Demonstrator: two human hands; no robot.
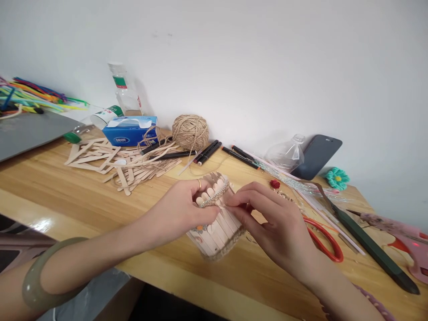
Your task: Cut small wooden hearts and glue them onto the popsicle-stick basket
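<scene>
Tilted above the table's front part is a small holder made of craft sticks point(217, 229), with rounded stick ends at its top and braided twine round its upper and lower edges. My left hand point(187, 205) grips it from the left, thumb across the front and a ring on one finger. Small coloured decorations show on its lower left. My right hand point(270, 218) is closed in a pinch against the holder's upper right front. Whatever lies between those fingertips is too small to make out.
Loose craft sticks point(96, 156), a blue tissue pack point(130, 131) and a twine ball point(190, 131) lie behind on the left. Red-handled scissors point(336, 252), a dark green long-handled tool point(371, 245), a pink glue gun point(414, 249) and a phone point(317, 156) are at right.
</scene>
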